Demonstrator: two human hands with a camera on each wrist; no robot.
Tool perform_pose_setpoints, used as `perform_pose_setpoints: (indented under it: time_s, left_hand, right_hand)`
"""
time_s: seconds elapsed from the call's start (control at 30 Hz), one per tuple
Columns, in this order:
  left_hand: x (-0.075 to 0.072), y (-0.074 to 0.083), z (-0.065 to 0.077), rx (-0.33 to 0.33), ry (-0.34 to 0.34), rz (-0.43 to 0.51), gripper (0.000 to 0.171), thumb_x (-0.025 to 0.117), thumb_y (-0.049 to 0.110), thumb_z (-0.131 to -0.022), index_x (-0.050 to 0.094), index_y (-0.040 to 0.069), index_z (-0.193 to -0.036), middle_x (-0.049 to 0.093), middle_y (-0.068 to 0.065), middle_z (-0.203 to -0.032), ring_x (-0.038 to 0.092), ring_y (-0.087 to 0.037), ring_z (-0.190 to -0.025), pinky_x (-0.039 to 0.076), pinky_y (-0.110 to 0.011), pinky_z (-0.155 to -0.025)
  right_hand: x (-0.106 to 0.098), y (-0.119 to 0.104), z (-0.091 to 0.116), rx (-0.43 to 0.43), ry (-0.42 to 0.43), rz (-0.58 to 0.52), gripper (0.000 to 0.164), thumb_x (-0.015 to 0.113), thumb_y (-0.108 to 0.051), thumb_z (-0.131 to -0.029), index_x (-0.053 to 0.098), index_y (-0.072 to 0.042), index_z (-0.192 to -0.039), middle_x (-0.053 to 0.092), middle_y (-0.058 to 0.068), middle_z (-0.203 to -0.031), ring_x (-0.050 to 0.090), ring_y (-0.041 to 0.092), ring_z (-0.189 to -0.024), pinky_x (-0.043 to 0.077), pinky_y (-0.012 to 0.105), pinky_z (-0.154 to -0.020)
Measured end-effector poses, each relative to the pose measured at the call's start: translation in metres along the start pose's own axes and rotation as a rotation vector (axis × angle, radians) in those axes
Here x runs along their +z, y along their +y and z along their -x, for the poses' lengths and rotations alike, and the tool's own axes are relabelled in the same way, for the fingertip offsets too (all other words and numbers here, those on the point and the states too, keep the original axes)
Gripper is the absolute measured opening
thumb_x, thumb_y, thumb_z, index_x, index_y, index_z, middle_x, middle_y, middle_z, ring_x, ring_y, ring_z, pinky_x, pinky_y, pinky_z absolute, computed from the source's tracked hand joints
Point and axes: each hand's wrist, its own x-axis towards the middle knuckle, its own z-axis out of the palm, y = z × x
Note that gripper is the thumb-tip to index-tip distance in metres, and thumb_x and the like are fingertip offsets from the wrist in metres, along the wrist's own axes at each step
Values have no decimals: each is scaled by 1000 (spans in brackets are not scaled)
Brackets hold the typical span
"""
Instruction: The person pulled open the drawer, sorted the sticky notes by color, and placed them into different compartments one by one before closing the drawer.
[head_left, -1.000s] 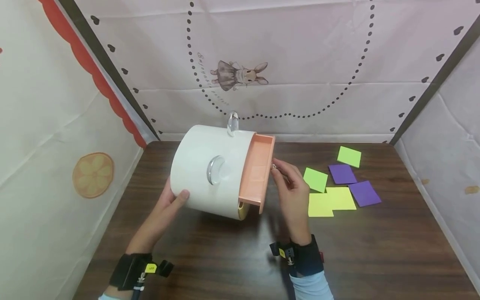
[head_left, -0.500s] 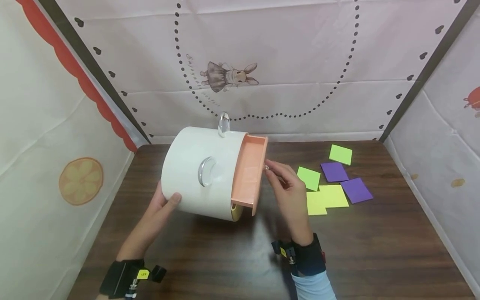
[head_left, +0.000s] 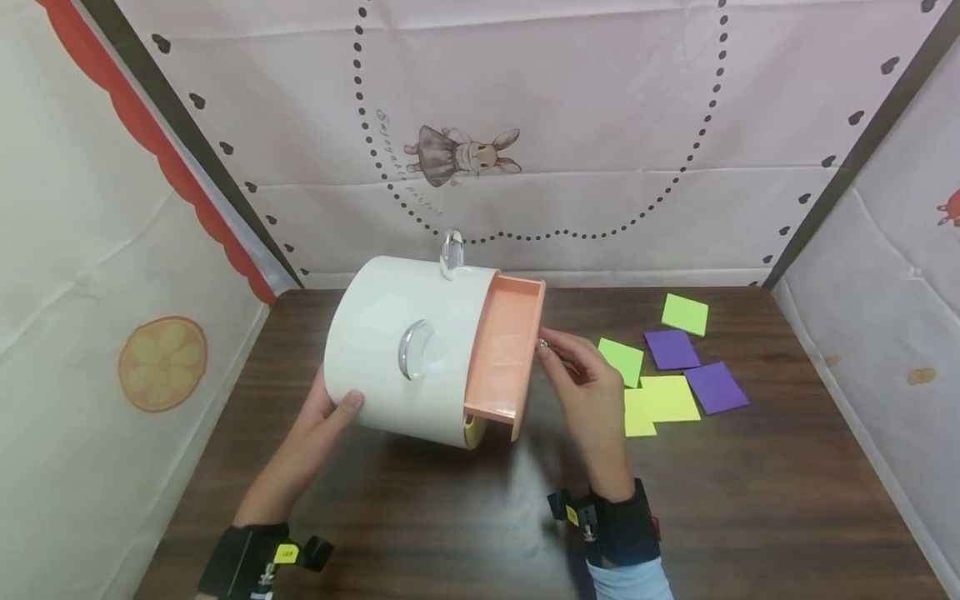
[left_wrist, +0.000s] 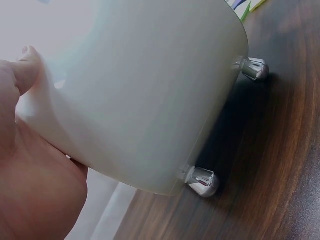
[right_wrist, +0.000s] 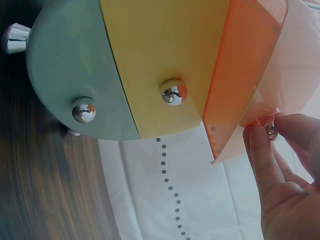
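Your left hand (head_left: 317, 425) grips the white box (head_left: 397, 350); your right hand (head_left: 591, 392) pinches the knob (right_wrist: 271, 131) of its pulled-out drawer (head_left: 504, 350).

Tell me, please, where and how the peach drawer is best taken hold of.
Probably by its small metal knob, pinched from the front, where the right hand is: the drawer stands partly pulled out of the white cabinet, and the knob juts from its front panel.

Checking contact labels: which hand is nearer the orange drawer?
Right. The right hand pinches the front knob of the orange drawer; the left hand holds the white cabinet near its opposite end.
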Motion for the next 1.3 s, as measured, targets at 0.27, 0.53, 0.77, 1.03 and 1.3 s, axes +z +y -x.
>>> perform_pose_setpoints:
  time_s: [0.27, 0.53, 0.77, 1.03, 1.3]
  left_hand:
    - [0, 0, -1, 9, -7, 0, 62, 47, 29, -102, 10, 41, -151, 20, 8, -154, 19, -20, -141, 22, -59, -109]
    - [-3, 0, -1, 8, -9, -9, 63, 47, 29, -102, 9, 41, -151, 20, 8, -154, 19, -20, -141, 22, -59, -109]
    - [-1, -3, -2, 10, -11, -3, 64, 48, 28, -102, 10, 41, -151, 19, 9, -154, 16, -20, -141, 19, -62, -109]
    - [-1, 1, -1, -28, 4, -15, 64, 49, 32, -101, 10, 42, -150, 20, 10, -153, 18, -19, -140, 20, -61, -109]
    - [6, 22, 6, -16, -12, -12, 63, 49, 29, -101, 11, 39, -151, 20, 7, -153, 16, -22, -140, 17, -63, -109]
  right_hand:
    - [-10, 0, 3, 0, 82, 52, 26, 69, -6, -89, 68, 0, -114, 67, 11, -108, 65, 21, -97, 55, 32, -82]
    - [-23, 3, 6, 21, 105, 49, 28, 68, -8, -90, 67, -1, -116, 68, 8, -111, 66, 21, -97, 55, 29, -81]
    - [-24, 9, 9, 18, 137, 62, 29, 69, -9, -89, 67, -2, -117, 68, 7, -111, 66, 20, -97, 55, 28, -80]
    - [-25, 11, 9, -39, 206, 18, 27, 69, -3, -87, 66, 4, -113, 68, 14, -107, 66, 24, -96, 55, 30, -79]
    - [-27, 13, 9, -59, 225, 4, 26, 70, -3, -87, 67, 4, -112, 69, 13, -106, 67, 26, -95, 55, 30, -79]
